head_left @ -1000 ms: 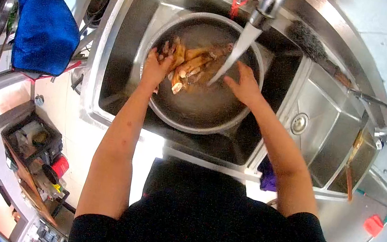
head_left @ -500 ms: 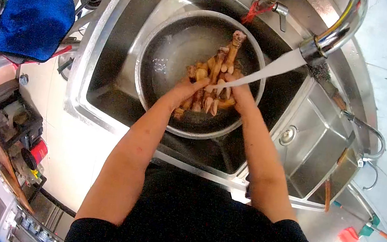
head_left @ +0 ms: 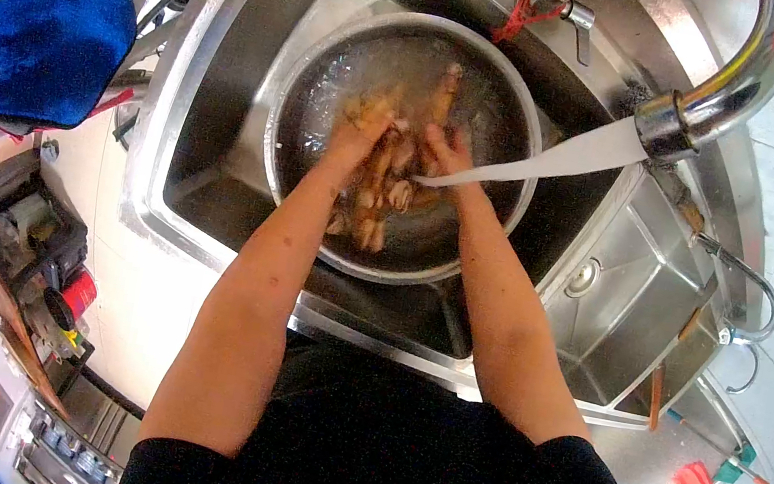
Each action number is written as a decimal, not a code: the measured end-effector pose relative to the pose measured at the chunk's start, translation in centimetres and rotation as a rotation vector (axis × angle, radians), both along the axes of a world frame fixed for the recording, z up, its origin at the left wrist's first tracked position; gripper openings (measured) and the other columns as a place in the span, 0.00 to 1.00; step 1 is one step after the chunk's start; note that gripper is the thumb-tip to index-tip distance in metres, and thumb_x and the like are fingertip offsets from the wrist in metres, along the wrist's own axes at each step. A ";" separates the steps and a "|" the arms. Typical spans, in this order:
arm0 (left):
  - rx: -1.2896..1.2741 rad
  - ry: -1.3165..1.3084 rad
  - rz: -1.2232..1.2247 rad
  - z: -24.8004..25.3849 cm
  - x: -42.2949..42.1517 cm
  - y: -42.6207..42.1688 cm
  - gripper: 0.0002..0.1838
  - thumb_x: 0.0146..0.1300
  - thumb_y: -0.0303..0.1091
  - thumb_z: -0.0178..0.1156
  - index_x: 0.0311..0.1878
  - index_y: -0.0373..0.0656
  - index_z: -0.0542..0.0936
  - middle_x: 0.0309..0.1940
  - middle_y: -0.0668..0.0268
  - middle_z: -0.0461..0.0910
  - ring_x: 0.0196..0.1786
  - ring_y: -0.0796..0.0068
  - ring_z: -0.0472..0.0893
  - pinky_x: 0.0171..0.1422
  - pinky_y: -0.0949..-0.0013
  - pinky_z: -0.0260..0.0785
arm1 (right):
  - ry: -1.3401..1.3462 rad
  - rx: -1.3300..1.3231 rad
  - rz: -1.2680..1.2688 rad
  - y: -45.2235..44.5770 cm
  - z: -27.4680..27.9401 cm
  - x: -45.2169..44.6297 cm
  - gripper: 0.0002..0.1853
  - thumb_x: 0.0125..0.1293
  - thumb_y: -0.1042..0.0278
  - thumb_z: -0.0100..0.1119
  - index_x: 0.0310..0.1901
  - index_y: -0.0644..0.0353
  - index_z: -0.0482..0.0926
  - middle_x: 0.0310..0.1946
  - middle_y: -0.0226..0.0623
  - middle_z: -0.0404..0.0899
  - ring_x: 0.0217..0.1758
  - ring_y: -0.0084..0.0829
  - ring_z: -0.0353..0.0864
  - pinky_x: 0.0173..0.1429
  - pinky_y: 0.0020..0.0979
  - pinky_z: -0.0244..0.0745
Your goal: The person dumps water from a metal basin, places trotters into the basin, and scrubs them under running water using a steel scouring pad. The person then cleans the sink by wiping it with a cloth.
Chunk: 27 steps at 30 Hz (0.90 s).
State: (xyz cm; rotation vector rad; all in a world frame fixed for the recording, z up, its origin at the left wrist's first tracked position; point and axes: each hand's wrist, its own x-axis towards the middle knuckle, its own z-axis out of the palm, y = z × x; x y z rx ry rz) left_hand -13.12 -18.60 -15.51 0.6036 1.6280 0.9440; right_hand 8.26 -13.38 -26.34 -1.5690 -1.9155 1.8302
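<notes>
Brown, bony meat pieces (head_left: 375, 190), long and with knobbed ends, lie in the water of a round metal basin (head_left: 272, 138). My left hand (head_left: 360, 139) is at the left of the pile, touching it; its fingers are partly sunk and blurred by the water. Over on the right side, my right hand (head_left: 447, 150) has its thumb and fingers apart, beside one longer piece that points to the back of the basin. A stream of water (head_left: 551, 162) from the faucet (head_left: 669, 125) falls close to my right wrist.
The basin stands in a large steel sink (head_left: 223, 125). To the right is a smaller sink (head_left: 637, 292) with a drain. A faucet lever (head_left: 582, 35) with red string beside it is at the back. Blue cloth (head_left: 58, 18) hangs at left.
The meat pieces, gathered up between both hands before, have sunk lower into the water and spread out. My hands have moved apart slightly, and the view has shifted.
</notes>
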 end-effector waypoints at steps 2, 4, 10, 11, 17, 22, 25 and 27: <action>-0.137 0.027 -0.047 -6.8 0.1 -1.6 0.51 0.49 0.63 0.64 0.64 0.30 0.59 0.60 0.46 0.66 0.62 0.56 0.68 0.65 0.63 0.60 | 0.052 -0.236 0.030 -0.4 4.5 -1.3 0.42 0.55 0.45 0.66 0.64 0.62 0.60 0.45 0.44 0.77 0.51 0.33 0.75 0.54 0.32 0.69; -0.203 -0.183 -0.056 -3.1 0.3 -1.9 0.45 0.51 0.62 0.63 0.63 0.36 0.65 0.58 0.51 0.69 0.60 0.60 0.70 0.63 0.64 0.62 | 0.037 -0.471 -0.246 -0.8 13.1 -3.3 0.39 0.56 0.45 0.65 0.61 0.62 0.63 0.43 0.42 0.78 0.50 0.33 0.75 0.53 0.32 0.70; -0.220 -0.564 -0.098 1.1 1.5 -1.4 0.34 0.56 0.54 0.63 0.60 0.43 0.71 0.55 0.56 0.73 0.56 0.64 0.73 0.59 0.64 0.64 | 0.262 -0.491 -0.385 0.0 14.0 2.0 0.23 0.60 0.60 0.58 0.55 0.62 0.70 0.45 0.38 0.78 0.46 0.31 0.78 0.47 0.29 0.74; -0.196 -0.508 -0.161 2.0 1.7 -1.1 0.33 0.56 0.53 0.63 0.60 0.43 0.71 0.55 0.57 0.73 0.55 0.64 0.73 0.59 0.64 0.64 | 0.187 -0.397 -0.317 0.8 15.5 2.3 0.24 0.61 0.54 0.57 0.53 0.63 0.70 0.41 0.37 0.79 0.44 0.30 0.78 0.48 0.29 0.74; -0.099 0.197 0.075 0.2 0.3 -0.8 0.48 0.52 0.54 0.64 0.69 0.40 0.54 0.58 0.47 0.70 0.61 0.52 0.70 0.64 0.62 0.61 | -0.647 0.659 -0.027 -1.2 12.2 -3.6 0.46 0.50 0.38 0.65 0.64 0.62 0.62 0.58 0.53 0.67 0.62 0.45 0.67 0.63 0.45 0.63; -0.402 0.209 -0.314 -0.3 -4.9 -2.6 0.58 0.50 0.66 0.60 0.70 0.33 0.47 0.64 0.42 0.61 0.64 0.48 0.65 0.66 0.62 0.59 | -0.647 0.519 0.456 0.2 12.2 -4.1 0.43 0.46 0.41 0.65 0.60 0.60 0.66 0.58 0.52 0.66 0.59 0.49 0.68 0.59 0.51 0.64; -0.404 0.100 0.173 2.2 -3.5 -3.1 0.58 0.50 0.68 0.59 0.70 0.32 0.48 0.64 0.41 0.61 0.64 0.49 0.65 0.66 0.61 0.58 | -0.610 0.556 0.250 0.0 0.5 -2.4 0.51 0.49 0.40 0.65 0.68 0.60 0.53 0.61 0.56 0.60 0.63 0.54 0.62 0.63 0.54 0.60; -0.359 0.464 0.006 -1.6 -2.9 -3.4 0.55 0.49 0.63 0.64 0.68 0.31 0.53 0.58 0.42 0.68 0.62 0.52 0.69 0.64 0.61 0.60 | -0.819 0.708 0.260 -2.7 -0.2 -3.7 0.44 0.54 0.41 0.61 0.68 0.55 0.56 0.62 0.51 0.60 0.63 0.54 0.63 0.61 0.53 0.63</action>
